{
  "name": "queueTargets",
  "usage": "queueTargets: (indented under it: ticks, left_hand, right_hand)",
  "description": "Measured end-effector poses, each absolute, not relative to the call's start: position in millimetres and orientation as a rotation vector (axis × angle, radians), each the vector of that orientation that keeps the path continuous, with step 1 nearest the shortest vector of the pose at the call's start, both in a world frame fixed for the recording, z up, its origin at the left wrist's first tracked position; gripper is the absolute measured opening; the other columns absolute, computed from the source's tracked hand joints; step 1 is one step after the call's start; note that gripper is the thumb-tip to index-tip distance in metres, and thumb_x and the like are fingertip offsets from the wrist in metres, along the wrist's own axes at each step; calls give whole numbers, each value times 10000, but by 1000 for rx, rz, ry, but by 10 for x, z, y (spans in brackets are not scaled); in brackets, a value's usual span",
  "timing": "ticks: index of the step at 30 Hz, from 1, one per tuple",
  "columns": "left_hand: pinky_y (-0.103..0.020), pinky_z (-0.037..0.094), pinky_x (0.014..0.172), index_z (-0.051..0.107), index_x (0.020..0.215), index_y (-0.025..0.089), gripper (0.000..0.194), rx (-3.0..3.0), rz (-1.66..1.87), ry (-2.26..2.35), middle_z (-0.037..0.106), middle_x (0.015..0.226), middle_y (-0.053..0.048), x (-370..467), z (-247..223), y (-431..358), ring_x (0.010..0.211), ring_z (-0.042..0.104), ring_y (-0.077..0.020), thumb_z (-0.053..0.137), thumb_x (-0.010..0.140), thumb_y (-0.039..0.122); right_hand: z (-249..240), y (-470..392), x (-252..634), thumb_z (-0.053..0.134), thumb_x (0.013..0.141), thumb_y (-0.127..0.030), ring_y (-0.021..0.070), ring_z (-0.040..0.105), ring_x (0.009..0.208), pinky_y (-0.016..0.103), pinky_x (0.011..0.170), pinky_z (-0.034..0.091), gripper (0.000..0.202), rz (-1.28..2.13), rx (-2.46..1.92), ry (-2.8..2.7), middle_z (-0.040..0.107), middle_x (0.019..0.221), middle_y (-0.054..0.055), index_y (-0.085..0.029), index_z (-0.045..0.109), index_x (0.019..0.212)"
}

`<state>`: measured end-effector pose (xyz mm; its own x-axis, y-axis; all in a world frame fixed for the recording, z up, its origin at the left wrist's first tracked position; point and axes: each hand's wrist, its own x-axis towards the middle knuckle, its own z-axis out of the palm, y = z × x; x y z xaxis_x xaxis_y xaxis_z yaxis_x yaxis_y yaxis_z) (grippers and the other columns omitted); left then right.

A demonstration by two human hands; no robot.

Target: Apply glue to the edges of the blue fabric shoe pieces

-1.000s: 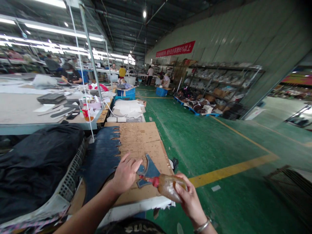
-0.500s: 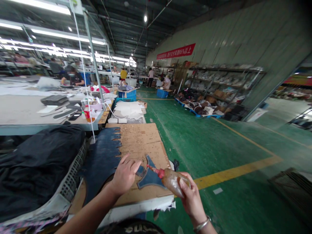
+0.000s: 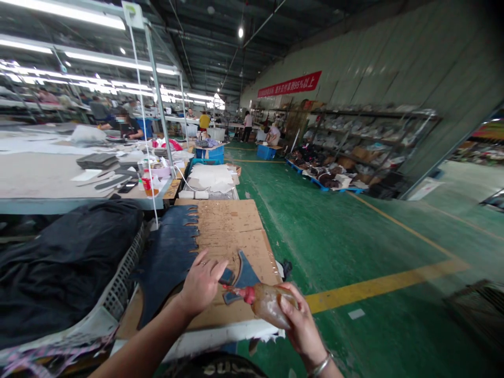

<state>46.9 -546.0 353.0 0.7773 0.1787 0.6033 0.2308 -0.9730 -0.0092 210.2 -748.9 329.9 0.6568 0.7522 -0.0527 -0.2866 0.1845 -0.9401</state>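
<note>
My right hand [image 3: 295, 315] is wrapped round a squeeze bottle [image 3: 271, 304], a cloudy, brown-stained one with a red cap. It lies tilted nearly level, its thin stained nozzle pointing left toward my left hand [image 3: 200, 283]. That hand is over the cardboard, its thumb and forefinger apart; its other fingers are partly hidden. Just right of its thumb shows a small dark blue piece [image 3: 227, 276]. A curved blue leather-like piece [image 3: 246, 268] lies behind the bottle, partly covered by it. Left of my left hand, overlapping blue pieces with notched ends [image 3: 165, 257] are spread on the cardboard [image 3: 228, 220].
A white crate [image 3: 118, 294] piled with black cloth [image 3: 66, 262] stands at left. Beyond it, a worktable [image 3: 47, 181] holds stacked grey pieces and a red-labelled bottle [image 3: 147, 184]. A thin pole [image 3: 155, 94] rises nearby. Green floor [image 3: 307, 231] lies at right; co-workers are farther back.
My right hand has brought the bottle left and slightly down, so its nozzle is closer to my left hand. My left hand has stayed nearly still. The view has shifted slightly.
</note>
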Motion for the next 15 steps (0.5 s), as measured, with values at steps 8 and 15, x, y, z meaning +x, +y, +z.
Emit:
queueTargets:
  ticks: [8,15]
  left_hand:
    - [-470,426,966,627,1042,139,426,-2880,-983,-420,663,746,-61,356,3415,-5473,686,617,-193,374,723,12]
    - [-464,387,1021,651,1056,165,378,-3261,-1210,-937,708,908,-102,195,3149,-5425,857,643,-236,474,723,143]
  right_hand:
    - [3163,-7404,2105,791,613,-479,174,628,620,260,563,508,375,717,-1159,-385,690,711,0,-226,660,858]
    - [2707,-7500,2275,785,533,-545,326,713,752,406,601,592,457,663,-1443,-276,743,807,48,-262,697,882]
